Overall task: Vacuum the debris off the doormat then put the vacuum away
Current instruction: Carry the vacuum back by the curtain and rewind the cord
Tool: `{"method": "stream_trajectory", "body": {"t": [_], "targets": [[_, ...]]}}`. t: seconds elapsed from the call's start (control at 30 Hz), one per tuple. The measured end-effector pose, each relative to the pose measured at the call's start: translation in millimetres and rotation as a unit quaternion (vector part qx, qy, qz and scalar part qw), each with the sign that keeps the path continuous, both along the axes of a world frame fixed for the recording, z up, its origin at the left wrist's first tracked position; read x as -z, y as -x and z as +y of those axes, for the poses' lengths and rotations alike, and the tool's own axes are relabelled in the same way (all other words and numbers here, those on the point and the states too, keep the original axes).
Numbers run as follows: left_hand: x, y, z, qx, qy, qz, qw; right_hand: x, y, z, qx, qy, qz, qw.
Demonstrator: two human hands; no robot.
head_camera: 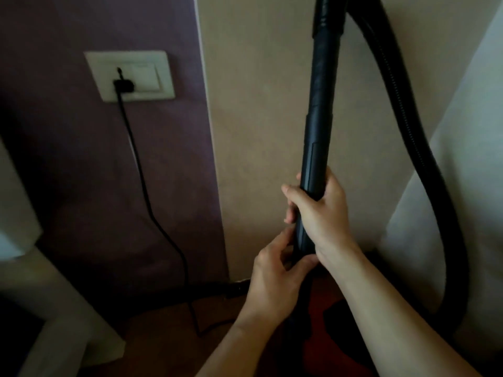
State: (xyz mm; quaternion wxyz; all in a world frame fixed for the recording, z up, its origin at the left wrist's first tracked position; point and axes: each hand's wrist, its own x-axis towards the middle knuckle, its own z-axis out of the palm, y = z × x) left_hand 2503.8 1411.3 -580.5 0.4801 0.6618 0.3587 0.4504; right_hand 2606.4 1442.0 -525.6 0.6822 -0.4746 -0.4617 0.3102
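Head view, dim light. The vacuum wand point(321, 104) stands nearly upright right of centre frame, its top running out of the upper edge.

- Right hand point(324, 210) is wrapped round the wand at mid-frame, fingers curled about the tube.
- Left hand point(272, 278) sits just below it, with fingers and thumb pinching the wand's lower section.
- The ribbed hose point(424, 170) loops from the top down the right side toward the lower right.
- A reddish vacuum body point(318, 349) shows faintly at the bottom, between the forearms.
- The power cord point(147, 191) hangs from the wall socket point(130, 76) at upper left, plug in, and trails to the floor point(163, 336).
- The doormat is not in view.

Handling, as judged: the wand is a stiff, smooth plastic tube, light but long, so it is best held near a joint with both hands. The hose is springy and will tug back. The body is probably the heavy part and is better lifted by its own handle.
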Motion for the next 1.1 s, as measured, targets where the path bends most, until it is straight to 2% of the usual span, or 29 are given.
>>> {"method": "stream_trajectory", "body": {"t": [0.2, 0.33, 0.4, 0.47, 0.53, 0.6, 0.7, 0.8, 0.83, 0.9, 1.03, 1.1], "targets": [[-16, 34, 1, -0.036, 0.024, 0.067, 0.997, -8, 27, 5, -0.017, -0.020, 0.035, 0.999], [-41, 78, 0, -0.149, -0.054, 0.069, 0.985, -16, 33, 16, -0.008, -0.029, 0.001, 1.000], [-67, 105, 6, -0.243, -0.131, 0.073, 0.958, -20, 32, 19, 0.005, -0.036, -0.043, 0.998], [-98, 129, 14, -0.355, -0.196, 0.088, 0.910, -25, 31, 20, 0.010, -0.036, -0.056, 0.998], [-127, 149, 22, -0.456, -0.222, 0.092, 0.857, -26, 31, 21, 0.019, -0.045, -0.061, 0.997], [-152, 165, 34, -0.491, -0.230, 0.107, 0.834, -28, 35, 21, 0.032, -0.052, -0.070, 0.996], [-175, 182, 67, -0.490, -0.188, 0.135, 0.840, -29, 44, 21, 0.027, -0.044, -0.077, 0.996], [-192, 189, 105, -0.450, -0.076, 0.081, 0.886, -32, 55, 21, 0.024, -0.040, -0.097, 0.994], [-195, 188, 115, -0.437, -0.056, 0.093, 0.893, -31, 58, 22, 0.029, -0.037, -0.104, 0.993], [-200, 182, 128, -0.422, -0.037, 0.142, 0.895, -31, 62, 24, 0.038, -0.031, -0.107, 0.993], [-206, 173, 151, -0.401, -0.003, 0.116, 0.909, -33, 66, 26, 0.031, -0.023, -0.107, 0.994], [-207, 173, 163, -0.409, -0.004, 0.151, 0.900, -34, 68, 26, 0.028, -0.020, -0.104, 0.994]]}}
